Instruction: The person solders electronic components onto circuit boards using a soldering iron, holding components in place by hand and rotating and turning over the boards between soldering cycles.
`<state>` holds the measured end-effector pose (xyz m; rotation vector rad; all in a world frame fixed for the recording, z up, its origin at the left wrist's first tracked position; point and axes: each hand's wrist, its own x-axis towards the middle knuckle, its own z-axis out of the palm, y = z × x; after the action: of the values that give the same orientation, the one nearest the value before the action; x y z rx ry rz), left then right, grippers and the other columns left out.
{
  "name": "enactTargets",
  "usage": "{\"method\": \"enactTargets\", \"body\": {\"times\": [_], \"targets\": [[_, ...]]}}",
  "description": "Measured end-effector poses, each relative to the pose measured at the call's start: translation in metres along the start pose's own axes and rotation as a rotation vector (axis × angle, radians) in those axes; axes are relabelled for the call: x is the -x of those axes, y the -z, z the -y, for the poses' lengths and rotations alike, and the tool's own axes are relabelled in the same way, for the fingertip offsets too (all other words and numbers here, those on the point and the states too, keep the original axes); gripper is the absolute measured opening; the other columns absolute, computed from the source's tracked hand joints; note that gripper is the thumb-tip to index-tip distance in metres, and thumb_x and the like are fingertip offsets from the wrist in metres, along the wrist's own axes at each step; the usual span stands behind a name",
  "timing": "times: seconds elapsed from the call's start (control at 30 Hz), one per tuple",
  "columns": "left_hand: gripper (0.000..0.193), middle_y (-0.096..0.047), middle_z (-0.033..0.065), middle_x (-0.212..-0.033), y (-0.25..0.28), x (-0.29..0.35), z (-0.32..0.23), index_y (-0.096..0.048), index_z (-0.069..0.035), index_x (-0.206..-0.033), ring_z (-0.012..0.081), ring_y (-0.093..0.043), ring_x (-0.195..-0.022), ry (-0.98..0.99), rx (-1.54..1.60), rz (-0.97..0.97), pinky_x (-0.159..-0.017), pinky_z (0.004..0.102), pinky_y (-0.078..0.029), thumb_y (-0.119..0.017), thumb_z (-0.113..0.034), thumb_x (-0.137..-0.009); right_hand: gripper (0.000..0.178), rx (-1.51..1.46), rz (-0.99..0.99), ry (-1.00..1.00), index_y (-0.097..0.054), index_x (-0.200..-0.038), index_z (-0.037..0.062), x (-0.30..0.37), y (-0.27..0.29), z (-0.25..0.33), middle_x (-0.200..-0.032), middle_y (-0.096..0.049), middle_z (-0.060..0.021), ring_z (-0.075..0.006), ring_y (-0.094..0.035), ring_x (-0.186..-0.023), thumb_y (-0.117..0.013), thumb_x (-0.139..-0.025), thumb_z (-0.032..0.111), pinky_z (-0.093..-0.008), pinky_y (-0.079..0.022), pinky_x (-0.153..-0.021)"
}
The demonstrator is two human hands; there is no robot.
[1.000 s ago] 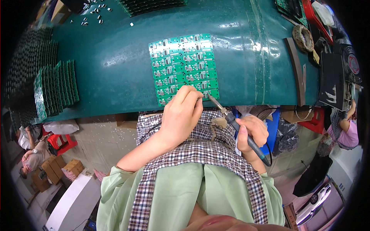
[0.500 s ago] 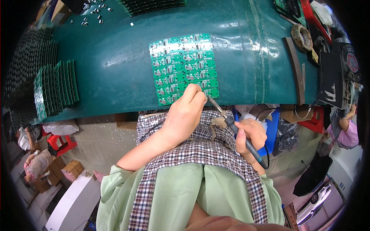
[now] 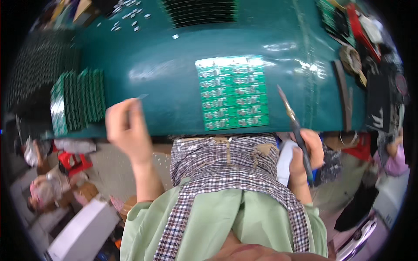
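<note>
A panel of green circuit boards (image 3: 234, 93) lies flat on the table near its front edge. My right hand (image 3: 310, 152) grips a soldering iron (image 3: 299, 135) by its dark handle, the tip pointing up and away, to the right of the panel and apart from it. Well to the panel's left, my left hand (image 3: 129, 126) is closed in a pinch over the table's front edge. A thin, pale sliver (image 3: 143, 96) shows by its fingertips, too blurred to name. Nearest to that hand is a row of upright green circuit boards (image 3: 78, 100).
More upright boards (image 3: 39, 69) crowd the far left, and another stack (image 3: 202, 13) stands at the back. Small metallic parts (image 3: 130, 15) lie scattered at the back left. To the right are a dark bar (image 3: 342, 93), a ring-shaped holder (image 3: 351, 60) and a black box (image 3: 379, 104).
My left hand has left the panel and swung far left. The soldering iron has lifted off the panel to the right. The whole view has shifted, so the table appears lower and further right.
</note>
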<state>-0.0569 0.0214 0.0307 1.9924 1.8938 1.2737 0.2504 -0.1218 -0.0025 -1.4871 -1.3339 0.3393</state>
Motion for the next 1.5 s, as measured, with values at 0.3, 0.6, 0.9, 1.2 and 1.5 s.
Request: {"method": "enactTargets", "body": {"times": [0.3,0.6,0.9,1.2,1.5], "targets": [[0.012,-0.055,0.0029,-0.072,-0.084,-0.020,-0.044,-0.062,-0.003,-0.084,0.0109,-0.040,-0.056,-0.132,0.208,0.207,-0.051,0.0258,-0.034,-0.071,-0.004,-0.077,0.015,-0.087,0.013,0.047,-0.064,-0.090,-0.0043,-0.071,-0.055,-0.002,-0.081,-0.066,-0.0157,-0.0240,-0.065,-0.073,-0.066,-0.075,-0.001,-0.0293,-0.051,-0.066],[0.012,-0.064,0.0057,-0.085,-0.102,-0.007,-0.039,-0.059,-0.004,-0.083,0.0176,-0.060,-0.068,0.009,0.197,0.415,-0.056,0.0285,-0.045,-0.067,0.000,-0.075,0.009,0.015,0.109,0.147,-0.063,-0.078,-0.0029,-0.084,-0.082,-0.003,-0.066,-0.065,-0.0125,-0.0240,-0.063,-0.055,-0.065,-0.070,-0.001,-0.0309,-0.051,-0.052],[0.013,-0.063,0.0058,-0.087,-0.104,-0.005,-0.039,-0.058,-0.005,-0.082,0.0225,-0.062,-0.075,-0.022,0.168,0.418,-0.063,0.0313,-0.049,-0.067,-0.001,-0.074,0.011,0.023,0.154,0.178,-0.064,-0.079,-0.0028,-0.086,-0.083,-0.001,-0.066,-0.064,-0.0119,-0.0242,-0.064,-0.056,-0.066,-0.069,0.001,-0.0303,-0.051,-0.053],[0.013,-0.059,0.0008,-0.093,-0.106,-0.003,-0.037,-0.056,-0.009,-0.082,0.0192,-0.061,-0.058,-0.089,0.129,0.412,-0.049,0.0322,-0.046,-0.067,-0.007,-0.076,0.011,0.010,0.154,0.230,-0.064,-0.080,-0.0029,-0.086,-0.085,-0.002,-0.066,-0.064,-0.0116,-0.0243,-0.064,-0.056,-0.066,-0.070,0.001,-0.0302,-0.051,-0.052],[0.010,-0.057,0.0041,-0.094,-0.100,-0.005,-0.040,-0.061,-0.006,-0.083,0.0206,-0.059,-0.067,-0.003,0.143,0.539,-0.055,0.0315,-0.046,-0.067,-0.004,-0.076,0.012,0.017,0.164,0.296,-0.063,-0.079,-0.0033,-0.079,-0.082,-0.002,-0.064,-0.062,-0.0113,-0.0239,-0.063,-0.053,-0.066,-0.069,0.002,-0.0308,-0.051,-0.050]]}}
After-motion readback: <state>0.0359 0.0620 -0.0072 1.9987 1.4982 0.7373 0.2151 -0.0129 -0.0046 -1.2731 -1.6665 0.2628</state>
